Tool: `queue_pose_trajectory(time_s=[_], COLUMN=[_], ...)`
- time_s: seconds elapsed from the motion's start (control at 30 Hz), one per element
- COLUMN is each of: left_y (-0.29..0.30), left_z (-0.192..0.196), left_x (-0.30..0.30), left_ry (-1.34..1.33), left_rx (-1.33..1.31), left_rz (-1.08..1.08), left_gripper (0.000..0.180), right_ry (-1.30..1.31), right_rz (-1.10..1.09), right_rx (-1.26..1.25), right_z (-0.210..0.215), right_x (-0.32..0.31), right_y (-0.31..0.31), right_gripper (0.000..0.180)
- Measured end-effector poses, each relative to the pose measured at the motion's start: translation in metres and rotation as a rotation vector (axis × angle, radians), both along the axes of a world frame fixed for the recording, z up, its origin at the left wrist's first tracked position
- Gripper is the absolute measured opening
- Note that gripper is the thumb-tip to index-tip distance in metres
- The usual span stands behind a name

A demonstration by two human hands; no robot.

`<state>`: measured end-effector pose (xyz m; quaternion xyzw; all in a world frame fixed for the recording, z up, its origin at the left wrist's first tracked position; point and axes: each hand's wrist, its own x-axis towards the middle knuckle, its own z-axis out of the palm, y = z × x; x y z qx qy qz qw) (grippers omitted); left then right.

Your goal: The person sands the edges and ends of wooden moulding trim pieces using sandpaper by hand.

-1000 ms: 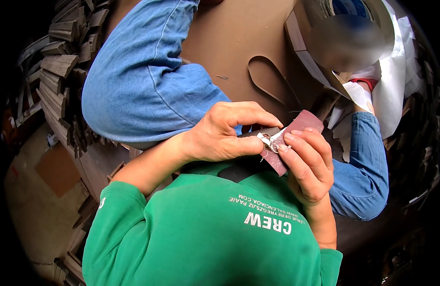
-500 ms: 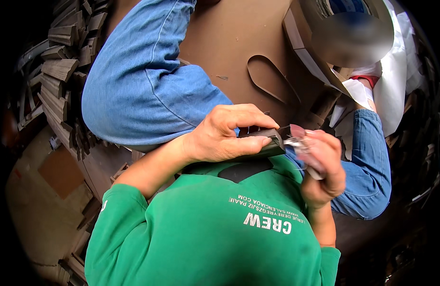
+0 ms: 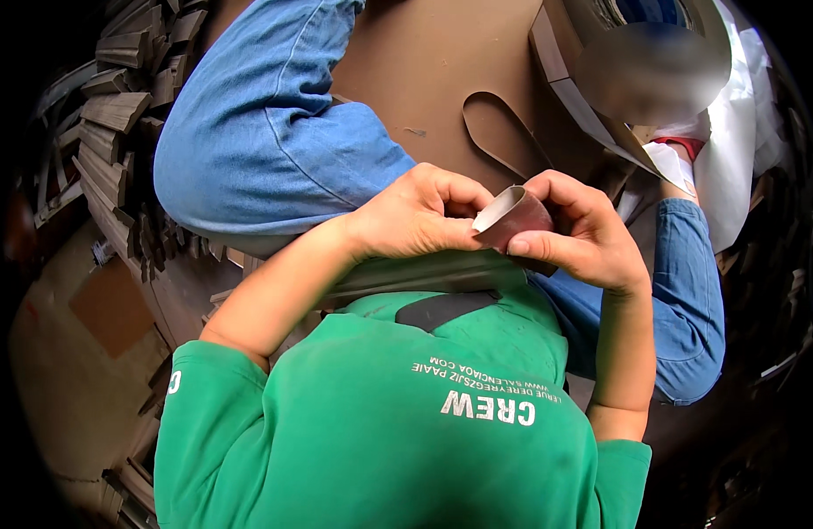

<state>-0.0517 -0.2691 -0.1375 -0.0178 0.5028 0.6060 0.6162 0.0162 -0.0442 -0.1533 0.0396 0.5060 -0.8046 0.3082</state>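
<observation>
A curled piece of sandpaper (image 3: pixel 531 222), dull red outside and pale inside, is bent into a loop between my hands above my lap. My right hand (image 3: pixel 591 234) pinches it from the right, thumb below and fingers over the top. On the other side, the fingertips of my left hand (image 3: pixel 419 212) close on its pale left edge. Beneath my wrists, a long grey-brown moulding strip (image 3: pixel 406 273) lies across my lap, and neither hand grips it. Its right end is hidden behind my right hand.
Beyond my hands, a looped brown band (image 3: pixel 468 123) lies on the brown floor sheet (image 3: pixel 406 62). A large roll (image 3: pixel 565 75) stands at the far right beside white sheeting (image 3: pixel 732 167). Many moulding pieces (image 3: pixel 115 110) are stacked along the left.
My left hand has let go of the moulding and taken the sandpaper's left edge. My right hand has moved up, and the sandpaper, blurred before, is now curled between both hands.
</observation>
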Motion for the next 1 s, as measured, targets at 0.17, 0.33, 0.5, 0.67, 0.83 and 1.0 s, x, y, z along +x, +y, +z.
queue_pose_trajectory(time_s=[0.17, 0.33, 0.5, 0.67, 0.83, 1.0], left_y=[0.006, 0.010, 0.001, 0.003, 0.018, 0.010], left_z=[-0.023, -0.006, 0.015, 0.004, 0.025, 0.031], left_x=[-0.004, -0.006, 0.042, 0.028, 0.015, 0.016], left_ry=[0.059, -0.001, 0.979, 0.638, 0.418, 0.405], left_rx=[-0.237, -0.391, -0.507, -0.342, -0.411, -0.327], left_rz=[-0.229, -0.418, -0.401, -0.267, -0.507, -0.357], left_gripper=[0.020, 0.034, 0.040, 0.039, 0.033, 0.044], right_ry=[-0.051, -0.112, -0.118, -0.153, -0.249, -0.158], right_rz=[-0.096, -0.004, -0.069, -0.131, -0.253, -0.132], right_rx=[0.024, -0.045, 0.019, -0.021, -0.004, -0.032], right_z=[-0.014, -0.032, -0.025, -0.014, -0.012, 0.002], right_x=[0.010, 0.023, 0.018, 0.025, 0.028, 0.027], right_y=[0.002, 0.010, 0.014, 0.000, 0.005, 0.010], right_gripper=[0.025, 0.030, 0.027, 0.026, 0.029, 0.030])
